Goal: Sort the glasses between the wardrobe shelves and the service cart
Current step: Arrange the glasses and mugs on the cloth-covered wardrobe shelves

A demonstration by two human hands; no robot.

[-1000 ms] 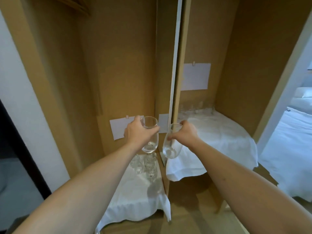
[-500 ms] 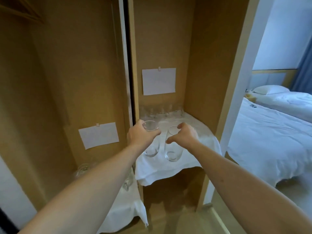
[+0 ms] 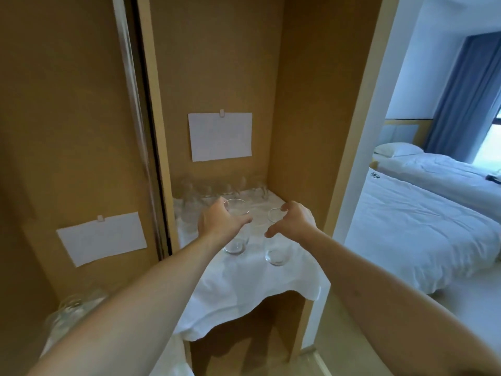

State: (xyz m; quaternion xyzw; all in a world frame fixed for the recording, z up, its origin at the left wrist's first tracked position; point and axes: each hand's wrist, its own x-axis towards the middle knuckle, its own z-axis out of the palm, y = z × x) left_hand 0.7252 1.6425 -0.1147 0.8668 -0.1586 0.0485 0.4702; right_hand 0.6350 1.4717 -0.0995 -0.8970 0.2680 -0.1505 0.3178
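Fingers of each hand pinch a glass rim.
Left hand (image 3: 221, 222) holds the left glass (image 3: 236, 226), right hand (image 3: 294, 221) the right glass (image 3: 276, 249), both on the white-clothed shelf (image 3: 244, 291).

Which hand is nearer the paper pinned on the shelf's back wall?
Left. The left hand, gripping a glass, sits almost directly below the paper. The right hand, at the other glass's rim, is below it and further right.
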